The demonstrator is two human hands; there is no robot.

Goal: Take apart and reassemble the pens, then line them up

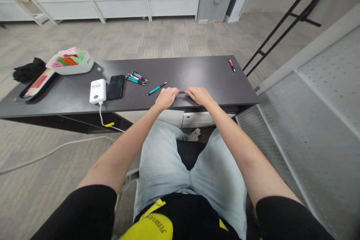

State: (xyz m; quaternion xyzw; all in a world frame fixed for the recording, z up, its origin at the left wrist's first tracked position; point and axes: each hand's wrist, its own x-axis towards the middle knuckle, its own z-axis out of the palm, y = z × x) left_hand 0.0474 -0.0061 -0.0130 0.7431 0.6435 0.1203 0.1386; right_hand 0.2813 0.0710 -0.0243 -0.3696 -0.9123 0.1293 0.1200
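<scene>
My left hand (pixel 167 97) and my right hand (pixel 199 95) are close together over the front half of the dark desk top (pixel 194 71). Both have their fingers curled round the ends of a thin dark pen-like rod (pixel 182 92), held level between them. Only its short middle part shows; the fingers cover the rest. Just left of my left hand lies a blue pen (pixel 156 89), slanted, with its upper end towards the back. A small pile of blue and red pens (pixel 136 77) sits further left. One red and black pen (pixel 231 65) lies alone near the far right corner.
Left of the pens are a black phone (pixel 116 87) and a white power bank (pixel 98 91), whose cable hangs over the front edge. A white basket (pixel 78 69) with colourful items, a dark tray (pixel 38 86) and black cloth (pixel 29 70) stand at the left end. A perforated panel (pixel 315 93) borders the right.
</scene>
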